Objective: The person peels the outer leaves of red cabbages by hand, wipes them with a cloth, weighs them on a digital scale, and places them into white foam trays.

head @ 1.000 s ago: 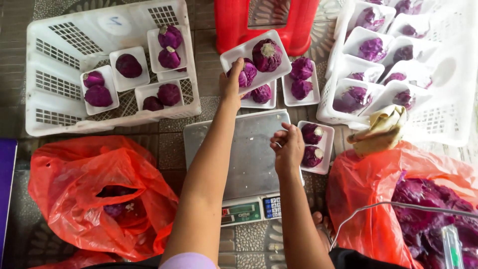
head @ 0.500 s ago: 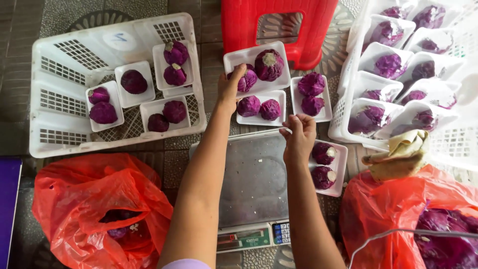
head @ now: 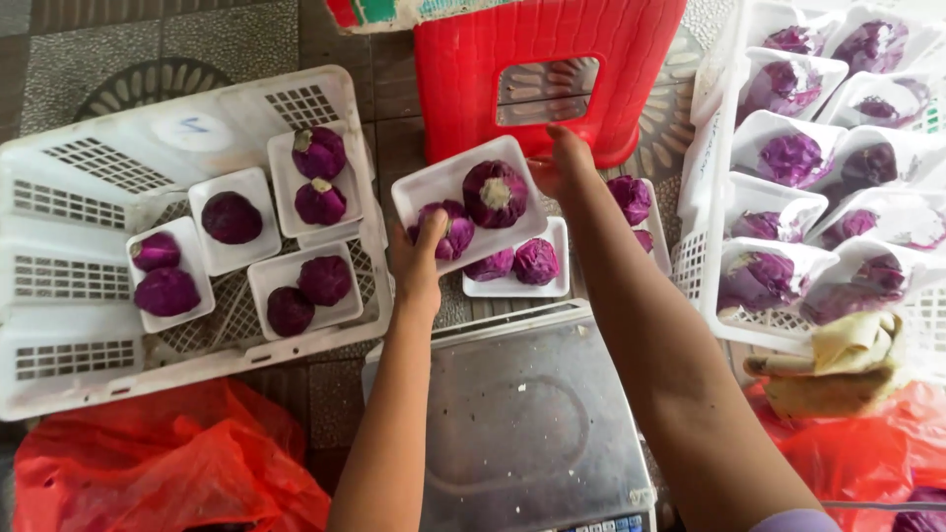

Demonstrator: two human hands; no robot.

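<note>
A white foam tray (head: 426, 189) with two small purple cabbages (head: 494, 193) is lifted above the floor between my two hands. My left hand (head: 418, 266) grips its near left corner. At the tray's far right edge is my right hand (head: 560, 166), fingers closed on the rim. Below it rests another white tray (head: 558, 281) with two cabbages, and one more tray lies partly hidden behind my right forearm. A steel scale pan (head: 512, 424) sits bare under my arms.
A white plastic crate (head: 89, 197) on the left holds several cabbage trays. A second crate (head: 709, 187) on the right is packed with more. A red plastic stool (head: 463, 59) stands behind. Red bags (head: 168, 463) and a yellow cloth (head: 838, 360) lie near.
My right hand left the tray beside the scale and moved up to the far edge of the tray that my left hand holds. The view has shifted closer and downward.
</note>
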